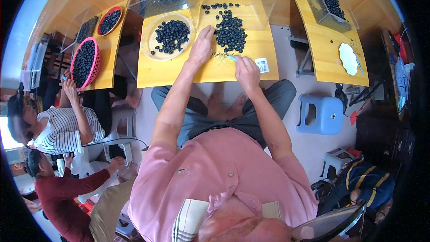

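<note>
Pink-shirted shoulders are filling the near edge; beyond them the yellow counter (179, 74) is carrying a clear plate (152, 53) partly loaded with dark berries, left of a loose berry pile (230, 32) awaiting sorting; the left hand (201, 47) is resting fingers together beside the pile; the right hand (246, 71) is pinching a small blue tool (232, 58).
</note>
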`<control>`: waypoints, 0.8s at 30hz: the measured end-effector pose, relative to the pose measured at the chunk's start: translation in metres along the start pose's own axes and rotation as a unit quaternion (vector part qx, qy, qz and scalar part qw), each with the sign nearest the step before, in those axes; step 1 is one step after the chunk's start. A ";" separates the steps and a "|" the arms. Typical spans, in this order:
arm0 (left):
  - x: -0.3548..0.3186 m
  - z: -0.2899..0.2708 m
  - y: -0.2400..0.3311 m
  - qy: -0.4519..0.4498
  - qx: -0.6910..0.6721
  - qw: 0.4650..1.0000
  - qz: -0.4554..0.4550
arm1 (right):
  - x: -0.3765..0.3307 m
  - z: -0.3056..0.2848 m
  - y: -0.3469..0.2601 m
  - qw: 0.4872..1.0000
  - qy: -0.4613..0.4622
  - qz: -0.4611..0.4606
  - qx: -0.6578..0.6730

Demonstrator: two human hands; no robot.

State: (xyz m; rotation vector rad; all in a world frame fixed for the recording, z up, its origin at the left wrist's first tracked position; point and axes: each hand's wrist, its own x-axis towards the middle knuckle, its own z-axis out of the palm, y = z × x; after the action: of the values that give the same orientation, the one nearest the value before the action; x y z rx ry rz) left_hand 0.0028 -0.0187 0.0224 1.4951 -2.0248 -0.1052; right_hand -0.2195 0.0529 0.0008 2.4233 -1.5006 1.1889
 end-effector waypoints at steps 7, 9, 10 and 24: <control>-0.017 0.005 0.018 -0.074 -0.017 0.997 -0.027 | -0.002 0.000 0.004 1.000 0.019 -0.002 0.002; -0.023 0.000 0.023 -0.071 -0.066 0.994 -0.042 | -0.001 0.001 0.005 1.000 0.020 -0.001 0.004; -0.026 -0.001 0.023 -0.072 -0.066 0.994 -0.044 | -0.001 0.002 0.005 1.000 0.023 -0.003 0.006; -0.024 0.007 0.010 0.053 -0.048 0.990 -0.124 | 0.000 0.000 0.001 1.000 0.001 0.007 0.013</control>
State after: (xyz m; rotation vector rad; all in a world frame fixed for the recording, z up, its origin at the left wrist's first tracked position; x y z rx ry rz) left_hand -0.0050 0.0044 0.0101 1.6489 -1.7205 -0.2150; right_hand -0.2208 0.0526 0.0002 2.4310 -1.5121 1.2219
